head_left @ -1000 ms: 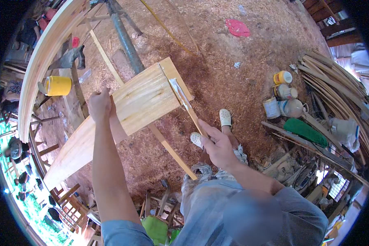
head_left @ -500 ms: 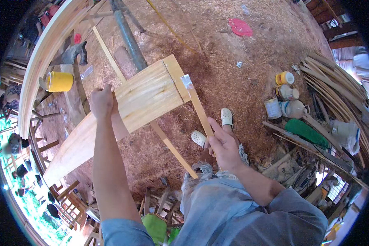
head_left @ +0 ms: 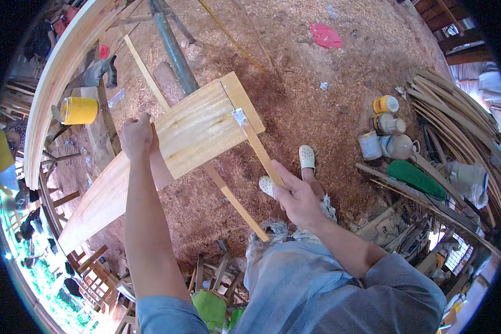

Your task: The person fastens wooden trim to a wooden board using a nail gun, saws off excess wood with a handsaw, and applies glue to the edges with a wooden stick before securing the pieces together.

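Observation:
My left hand (head_left: 138, 138) is closed on the upper edge of a long pale wooden board (head_left: 197, 131), which tapers toward the lower left. In my right hand (head_left: 295, 192) is a thin wooden stick (head_left: 260, 151), its white-coated tip resting at the seam near the board's wide right end. Beyond that seam lies a flat wooden end piece (head_left: 244, 103). Under the board a narrow wooden strip (head_left: 236, 203) sticks out toward my body.
A yellow bucket (head_left: 79, 111) and a handsaw (head_left: 92, 75) are at the left, beside a long curved plank (head_left: 53, 83). A dark pole (head_left: 172, 53) reaches the board. Jars (head_left: 385, 104), a jug (head_left: 398, 147) and stacked wood strips (head_left: 456, 122) lie right.
The stick's tip first lifted off the seam to the right, then came back onto it with my right hand. My left hand has kept its hold on the board.

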Action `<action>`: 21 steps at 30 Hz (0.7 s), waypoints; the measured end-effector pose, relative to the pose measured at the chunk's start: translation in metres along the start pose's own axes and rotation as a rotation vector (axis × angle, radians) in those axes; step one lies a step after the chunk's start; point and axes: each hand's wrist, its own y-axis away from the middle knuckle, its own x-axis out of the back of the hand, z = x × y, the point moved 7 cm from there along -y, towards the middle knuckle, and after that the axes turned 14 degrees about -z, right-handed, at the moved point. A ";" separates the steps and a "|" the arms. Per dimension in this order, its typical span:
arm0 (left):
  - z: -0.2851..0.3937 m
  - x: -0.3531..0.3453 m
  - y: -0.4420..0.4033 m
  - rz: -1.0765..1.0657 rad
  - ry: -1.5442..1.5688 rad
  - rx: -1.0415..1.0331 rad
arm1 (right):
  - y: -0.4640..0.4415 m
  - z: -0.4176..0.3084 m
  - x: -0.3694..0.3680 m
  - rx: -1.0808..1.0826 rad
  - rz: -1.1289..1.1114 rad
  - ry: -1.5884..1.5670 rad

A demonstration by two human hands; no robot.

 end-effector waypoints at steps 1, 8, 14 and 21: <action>0.001 0.001 0.001 0.003 -0.002 -0.001 | 0.001 0.002 -0.002 -0.031 -0.017 -0.020; 0.004 0.003 0.005 -0.001 0.002 -0.006 | 0.007 -0.001 0.002 -0.044 0.004 -0.058; 0.001 0.001 0.002 -0.007 0.019 0.016 | 0.001 0.003 0.010 -0.119 0.017 -0.108; 0.000 0.001 0.000 0.005 0.009 -0.003 | -0.002 0.011 0.006 -0.148 -0.032 -0.232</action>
